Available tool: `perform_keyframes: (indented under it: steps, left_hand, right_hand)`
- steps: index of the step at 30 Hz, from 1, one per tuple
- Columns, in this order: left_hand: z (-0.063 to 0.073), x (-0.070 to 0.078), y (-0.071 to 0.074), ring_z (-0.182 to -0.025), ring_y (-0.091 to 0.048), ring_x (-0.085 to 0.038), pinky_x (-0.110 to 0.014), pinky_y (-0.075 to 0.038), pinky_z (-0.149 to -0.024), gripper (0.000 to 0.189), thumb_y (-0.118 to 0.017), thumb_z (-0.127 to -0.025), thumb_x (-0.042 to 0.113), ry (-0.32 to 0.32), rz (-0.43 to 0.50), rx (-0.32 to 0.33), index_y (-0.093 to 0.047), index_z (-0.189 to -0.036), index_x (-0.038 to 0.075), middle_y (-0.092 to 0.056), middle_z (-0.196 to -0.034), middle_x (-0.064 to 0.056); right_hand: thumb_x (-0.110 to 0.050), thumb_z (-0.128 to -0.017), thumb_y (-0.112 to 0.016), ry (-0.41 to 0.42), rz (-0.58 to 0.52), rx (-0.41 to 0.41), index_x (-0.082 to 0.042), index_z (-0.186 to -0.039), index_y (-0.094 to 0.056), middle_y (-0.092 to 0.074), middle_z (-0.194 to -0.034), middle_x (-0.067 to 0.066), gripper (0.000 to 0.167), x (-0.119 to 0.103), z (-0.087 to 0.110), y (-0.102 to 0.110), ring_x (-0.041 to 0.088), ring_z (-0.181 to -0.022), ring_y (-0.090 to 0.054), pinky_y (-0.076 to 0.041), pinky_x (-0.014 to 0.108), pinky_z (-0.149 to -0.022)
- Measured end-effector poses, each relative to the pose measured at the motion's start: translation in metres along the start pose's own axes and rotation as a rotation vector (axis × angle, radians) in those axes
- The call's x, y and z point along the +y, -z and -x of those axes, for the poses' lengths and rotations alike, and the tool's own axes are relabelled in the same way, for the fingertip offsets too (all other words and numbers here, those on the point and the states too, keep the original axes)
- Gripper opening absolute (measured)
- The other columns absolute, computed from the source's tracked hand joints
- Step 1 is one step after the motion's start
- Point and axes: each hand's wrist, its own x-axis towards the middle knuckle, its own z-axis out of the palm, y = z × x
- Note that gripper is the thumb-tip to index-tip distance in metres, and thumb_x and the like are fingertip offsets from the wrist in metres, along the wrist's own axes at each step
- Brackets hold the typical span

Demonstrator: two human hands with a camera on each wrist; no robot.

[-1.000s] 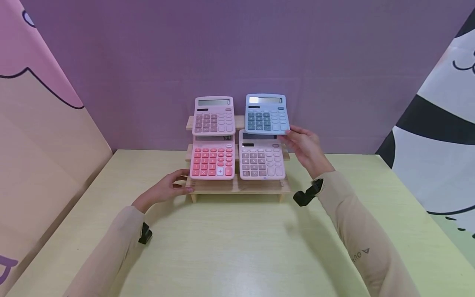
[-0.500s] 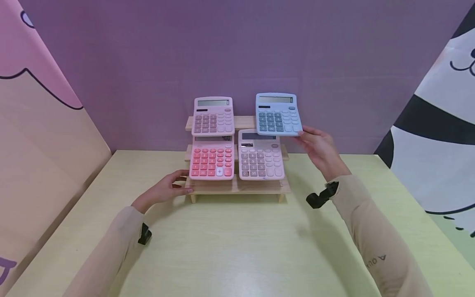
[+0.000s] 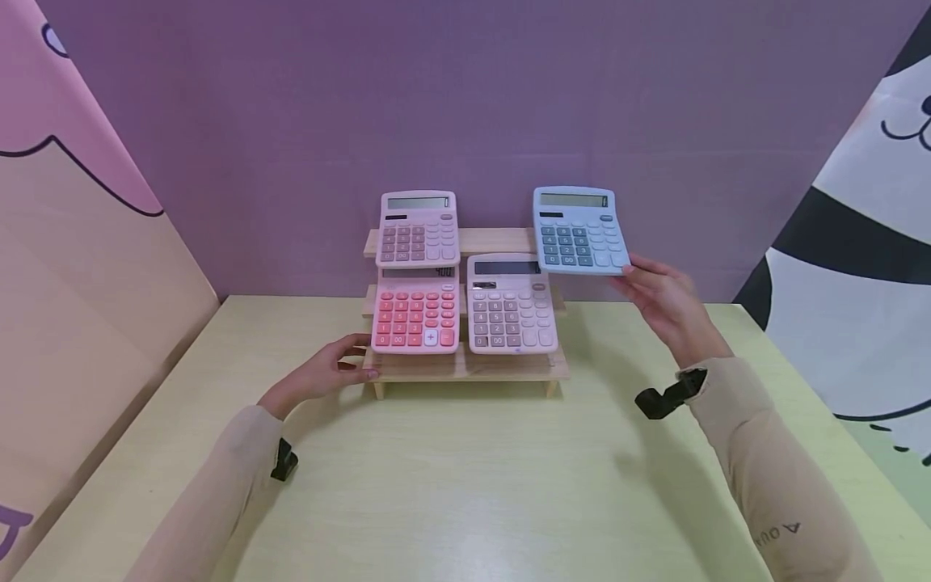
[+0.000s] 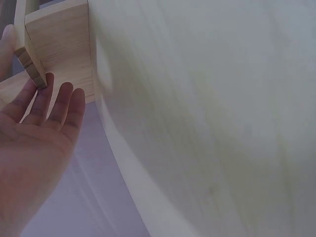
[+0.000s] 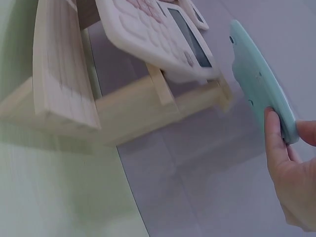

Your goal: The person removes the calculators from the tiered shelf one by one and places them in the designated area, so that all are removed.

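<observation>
My right hand (image 3: 665, 307) pinches a blue calculator (image 3: 578, 230) by its lower right corner, thumb on the front and fingers behind. The right wrist view shows this blue calculator (image 5: 261, 74) edge-on, apart from the stand. My left hand (image 3: 323, 370) grips the left end of a tiered wooden stand (image 3: 465, 369); in the left wrist view, thumb and fingers (image 4: 61, 101) lie on opposite sides of its shelf board (image 4: 32, 66). On the stand rest a pale pink calculator (image 3: 418, 229) at upper left, a pink calculator with red keys (image 3: 416, 311) below it, and a pale calculator (image 3: 512, 305) at lower right.
The stand sits toward the back of a light wooden table (image 3: 465, 469), before a purple backdrop (image 3: 465, 97). Printed cartoon panels flank the table, including a panda panel (image 3: 851, 323) on the right.
My right hand has carried the blue calculator to the right, off the upper right of the stand and partly past its end. The left hand has stayed in place.
</observation>
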Motion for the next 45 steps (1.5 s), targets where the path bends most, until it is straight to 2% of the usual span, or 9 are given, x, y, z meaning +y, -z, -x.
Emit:
perform_keyframes:
  steps: [12,17,20,22,25,28,31,37,45]
  left_hand:
    - [0.002,0.001,0.000,-0.129,-0.035,-0.037,-0.048,-0.036,-0.105,0.068,-0.067,-0.084,0.026,-0.004,0.011,-0.004,-0.032,-0.138,0.003,-0.034,-0.143,-0.017]
    - [0.002,0.003,0.000,-0.129,-0.035,-0.037,-0.048,-0.036,-0.105,0.068,-0.066,-0.084,0.027,0.000,0.009,-0.005,-0.032,-0.138,0.003,-0.034,-0.143,-0.016]
    - [0.003,0.004,0.000,-0.129,-0.035,-0.037,-0.048,-0.036,-0.105,0.069,-0.066,-0.084,0.027,-0.007,0.010,-0.008,-0.032,-0.138,0.003,-0.033,-0.143,-0.016]
    - [0.003,0.004,0.000,-0.129,-0.035,-0.037,-0.048,-0.036,-0.105,0.068,-0.066,-0.084,0.026,-0.012,0.009,-0.009,-0.032,-0.138,0.003,-0.033,-0.143,-0.016]
    - [0.004,0.006,0.000,-0.129,-0.036,-0.037,-0.048,-0.037,-0.105,0.068,-0.066,-0.084,0.026,-0.018,0.005,-0.011,-0.032,-0.138,0.003,-0.033,-0.143,-0.016]
    - [0.004,0.006,0.000,-0.129,-0.036,-0.036,-0.047,-0.037,-0.105,0.069,-0.066,-0.084,0.027,-0.012,0.002,-0.003,-0.031,-0.138,0.003,-0.033,-0.143,-0.016]
    - [0.002,0.005,0.000,-0.129,-0.036,-0.036,-0.047,-0.037,-0.105,0.070,-0.067,-0.083,0.028,-0.007,0.003,0.001,-0.031,-0.138,0.004,-0.033,-0.144,-0.015]
    - [-0.005,0.004,0.001,-0.129,-0.036,-0.036,-0.048,-0.036,-0.105,0.068,-0.067,-0.083,0.027,-0.028,0.008,-0.008,-0.033,-0.138,0.006,-0.034,-0.143,-0.014]
    - [-0.001,-0.001,0.001,-0.129,-0.037,-0.036,-0.047,-0.037,-0.105,0.069,-0.068,-0.082,0.027,-0.006,0.022,0.004,-0.033,-0.137,0.005,-0.035,-0.143,-0.014]
  right_hand:
    - [0.007,-0.083,-0.058,-0.043,-0.038,0.028,-0.004,-0.116,-0.060,-0.063,-0.107,0.004,0.034,-0.015,0.010,0.035,0.019,-0.095,-0.065,-0.051,0.030,-0.089]
    - [0.005,-0.086,-0.056,-0.061,-0.040,0.010,-0.008,-0.135,-0.044,-0.061,-0.110,0.003,0.053,-0.018,0.016,0.051,0.017,-0.099,-0.063,-0.049,0.028,-0.092]
    - [0.005,-0.088,-0.052,-0.076,-0.044,-0.010,-0.008,-0.140,-0.035,-0.060,-0.112,0.003,0.056,-0.017,0.019,0.061,0.017,-0.102,-0.062,-0.047,0.028,-0.095]
    - [0.006,-0.089,-0.050,-0.084,-0.049,-0.016,-0.008,-0.137,-0.040,-0.060,-0.111,0.004,0.051,-0.015,0.019,0.067,0.017,-0.102,-0.062,-0.046,0.028,-0.096]
    - [0.006,-0.089,-0.049,-0.094,-0.050,-0.027,-0.006,-0.123,-0.056,-0.062,-0.108,0.004,0.036,-0.013,0.019,0.075,0.018,-0.100,-0.062,-0.047,0.029,-0.095]
    - [0.008,-0.090,-0.044,-0.098,-0.071,-0.073,-0.001,-0.110,-0.059,-0.063,-0.106,0.007,0.026,-0.009,0.017,0.082,0.020,-0.099,-0.063,-0.049,0.029,-0.093]
    - [0.009,-0.091,-0.042,-0.109,-0.079,-0.105,0.001,-0.110,-0.059,-0.063,-0.107,0.009,0.027,-0.005,0.014,0.088,0.020,-0.100,-0.063,-0.050,0.030,-0.091]
    - [0.009,-0.091,-0.042,-0.128,-0.075,-0.085,0.000,-0.107,-0.061,-0.065,-0.104,0.008,0.026,0.003,0.012,0.103,0.021,-0.096,-0.064,-0.053,0.031,-0.087]
    - [0.010,-0.091,-0.043,-0.181,-0.044,-0.058,-0.001,-0.105,-0.060,-0.066,-0.100,0.009,0.025,0.019,0.003,0.110,0.022,-0.092,-0.065,-0.053,0.033,-0.086]
